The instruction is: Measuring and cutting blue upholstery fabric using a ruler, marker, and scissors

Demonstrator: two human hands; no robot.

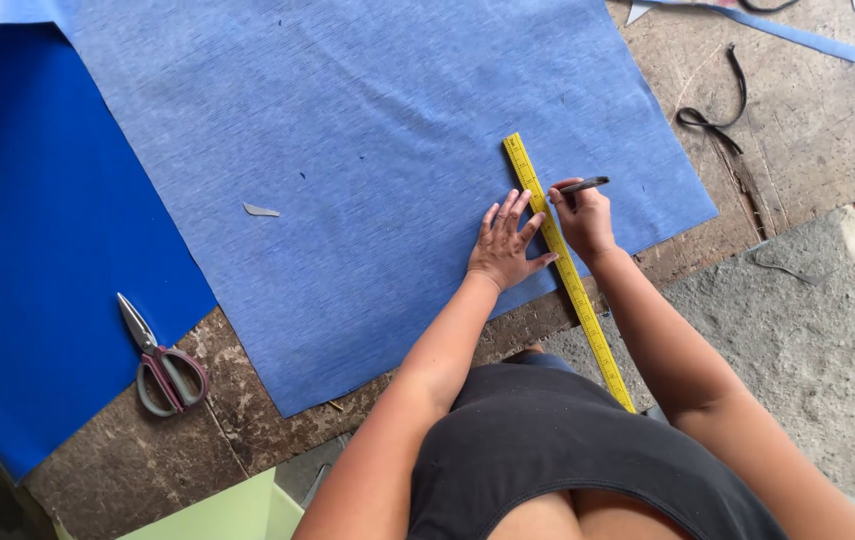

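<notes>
- Worn wooden floor (798,120) carries a light blue fabric sheet (368,150).
- Long yellow ruler (568,270) runs near-to-far along its right edge.
- Left hand (508,245), fingers spread, presses it flat.
- Right hand (584,218), just right, grips a dark pen (584,185).

No packages, labels, signs or screens in my view, nearest thing to a marked surface is the long yellow ruler (568,270) with black graduations, lying slantwise across the pale blue cloth (348,170)
</notes>
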